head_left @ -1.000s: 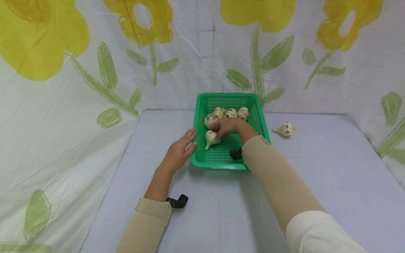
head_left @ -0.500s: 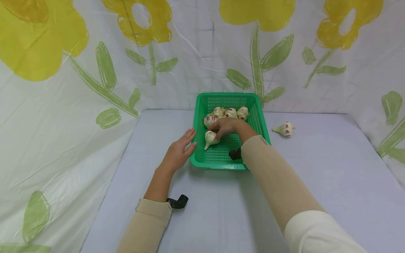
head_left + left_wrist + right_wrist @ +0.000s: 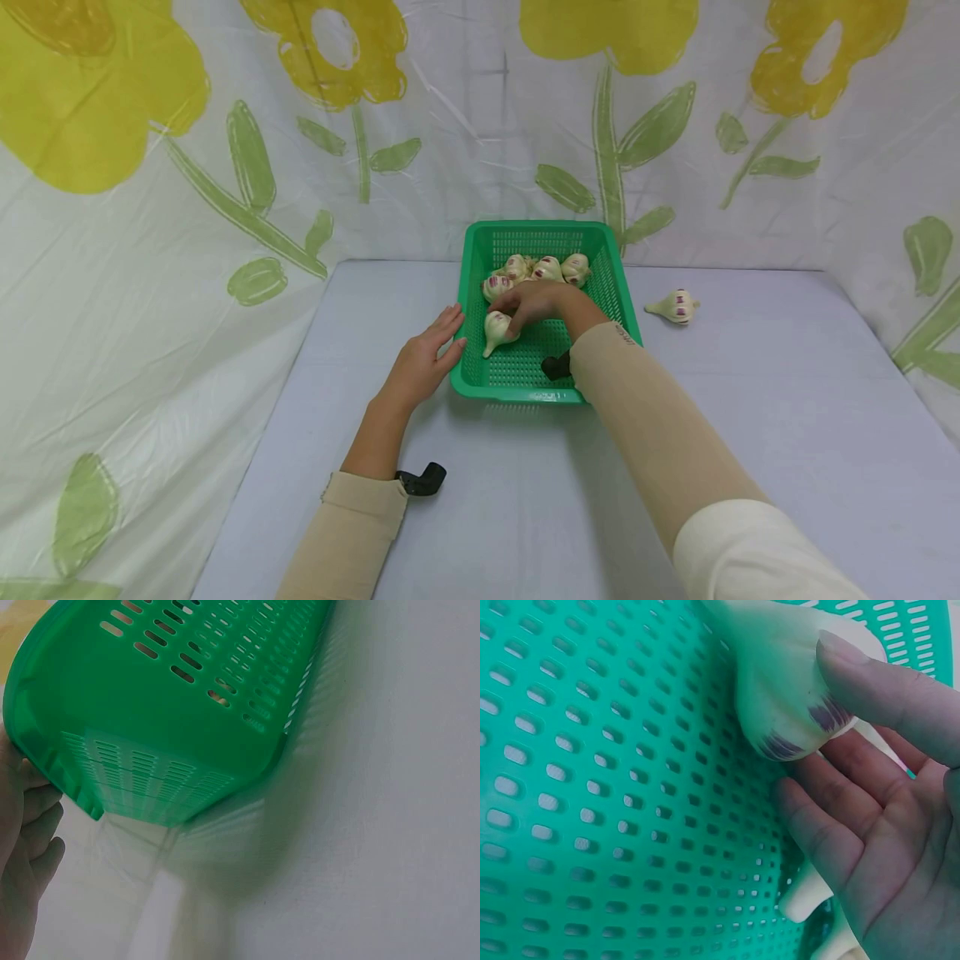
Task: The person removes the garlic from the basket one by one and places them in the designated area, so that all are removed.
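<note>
In the head view, my right hand [image 3: 532, 302] reaches into a green plastic basket [image 3: 517, 394]. Its thumb and fingers hold a white garlic bulb [image 3: 497, 332], whose stem points toward the basket's near left corner. The right wrist view shows the thumb over this garlic bulb [image 3: 802, 682] and the fingers beneath it, close to the perforated basket floor. My left hand [image 3: 420, 362] touches the basket's left rim with straight fingers. Part of that hand [image 3: 26, 832] appears beside the rim in the left wrist view. Several other garlic bulbs [image 3: 547, 268] lie at the basket's far end, partly hidden by my right hand.
One more garlic bulb [image 3: 677, 307] lies on the white table [image 3: 765, 417], right of the basket. Behind the table hangs a white sheet [image 3: 465, 167] painted with yellow flowers. A dark wrist-camera mount [image 3: 423, 479] sticks out from my left sleeve.
The garlic bulb in my right hand has shifted very slightly left and nearer within the basket. My left hand stays at the rim, and the other bulbs look unmoved.
</note>
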